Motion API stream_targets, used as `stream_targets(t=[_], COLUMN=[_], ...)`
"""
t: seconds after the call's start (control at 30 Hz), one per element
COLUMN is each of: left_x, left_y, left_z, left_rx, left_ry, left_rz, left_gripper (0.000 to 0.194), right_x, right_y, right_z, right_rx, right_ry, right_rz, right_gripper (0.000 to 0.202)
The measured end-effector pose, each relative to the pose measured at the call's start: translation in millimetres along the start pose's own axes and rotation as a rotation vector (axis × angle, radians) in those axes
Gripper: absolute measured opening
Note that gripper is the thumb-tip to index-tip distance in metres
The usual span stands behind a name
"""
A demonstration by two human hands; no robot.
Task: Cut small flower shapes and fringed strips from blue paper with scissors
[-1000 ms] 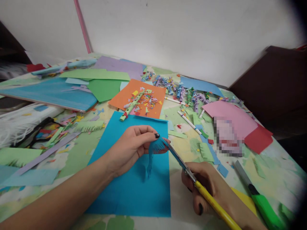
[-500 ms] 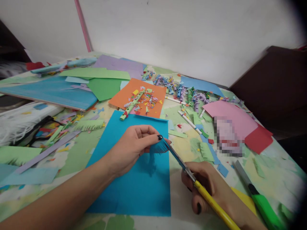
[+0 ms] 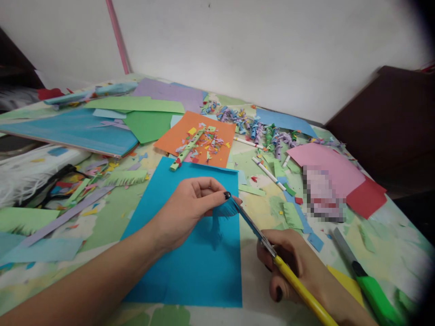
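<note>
Left hand [image 3: 185, 210] pinches fringed blue paper strip [image 3: 222, 212] above blue sheet [image 3: 190, 253], near table's front edge. Right hand [image 3: 299, 267] clamped on scissors [image 3: 268, 246] (blades at strip's end). Strip light, floppy; probably best held near cut.

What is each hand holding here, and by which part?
The left hand pinches a fringed blue paper strip at its upper end. The right hand grips yellow-handled scissors by the handles.

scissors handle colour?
Yellow: the scissors handle in the right hand, clearest in the head view.
</note>
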State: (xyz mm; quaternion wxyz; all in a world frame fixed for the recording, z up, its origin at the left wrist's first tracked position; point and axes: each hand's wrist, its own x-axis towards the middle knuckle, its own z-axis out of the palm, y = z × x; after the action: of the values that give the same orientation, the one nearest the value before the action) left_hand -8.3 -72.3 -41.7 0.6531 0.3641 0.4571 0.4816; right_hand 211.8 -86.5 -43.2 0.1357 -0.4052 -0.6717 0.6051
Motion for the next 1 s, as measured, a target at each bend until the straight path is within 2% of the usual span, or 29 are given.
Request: stream_targets(t=[0.5,1.0], left_x=[-1.1,-0.2], left_y=[1.5,0.9], left_z=[1.2,0.3], left_rx=[0.032,0.013], left_ry=[0.024,0.023], left_rz=[0.001,-0.001], left_gripper=[0.013,0.013], right_x=[-1.5,2.2], right_y=[2.7,-1.9], right_z=[2.4,2.6], right_rx=[0.0,-0.011], right_ry=[0.026,0.016], right_rz=[0.015,0.041], right_gripper=[0.046,0.05])
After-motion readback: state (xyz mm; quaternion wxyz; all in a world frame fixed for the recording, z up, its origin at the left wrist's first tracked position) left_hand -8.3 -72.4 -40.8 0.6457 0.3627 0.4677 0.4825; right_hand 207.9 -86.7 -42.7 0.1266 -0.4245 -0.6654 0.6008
